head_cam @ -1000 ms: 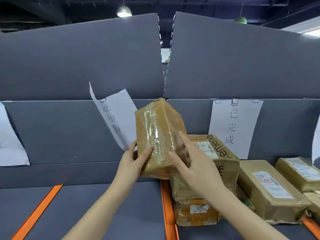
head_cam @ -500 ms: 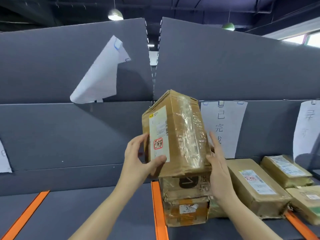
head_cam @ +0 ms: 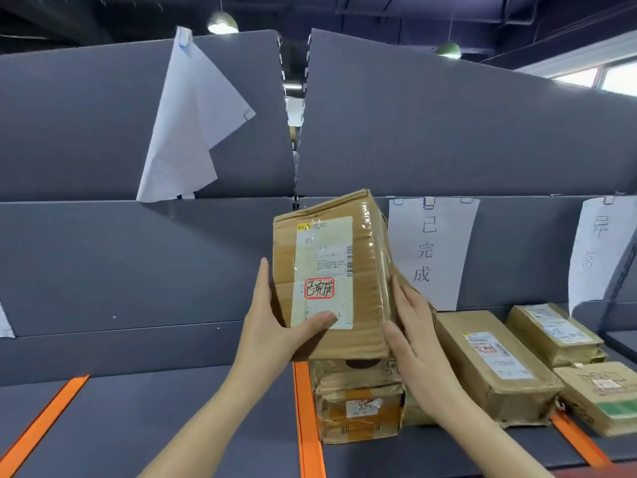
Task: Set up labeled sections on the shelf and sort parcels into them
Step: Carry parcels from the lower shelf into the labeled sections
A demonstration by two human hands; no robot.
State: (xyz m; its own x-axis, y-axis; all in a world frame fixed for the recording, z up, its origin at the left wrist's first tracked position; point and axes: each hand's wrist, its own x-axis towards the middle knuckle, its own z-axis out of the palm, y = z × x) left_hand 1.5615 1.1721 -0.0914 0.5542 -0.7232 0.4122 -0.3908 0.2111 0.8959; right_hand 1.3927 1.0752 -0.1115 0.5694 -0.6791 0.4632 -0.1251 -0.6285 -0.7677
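Dark ceiling (head_cam: 379,12) noted overhead, crossed by pipes and beams. Two pendant lamps are hung from it: a lit lamp (head_cam: 222,25) at upper left and a green-shaded lamp (head_cam: 448,50) to the right. A daylit window (head_cam: 599,75) is seen at far upper right. The lower view is closed off by tall grey panels (head_cam: 448,132), with a narrow bright gap (head_cam: 293,98) left between them.

Two hands (head_cam: 275,334), six cardboard parcels (head_cam: 331,277), four paper labels (head_cam: 431,250), three orange dividers (head_cam: 306,412), two ceiling lamps (head_cam: 222,25)
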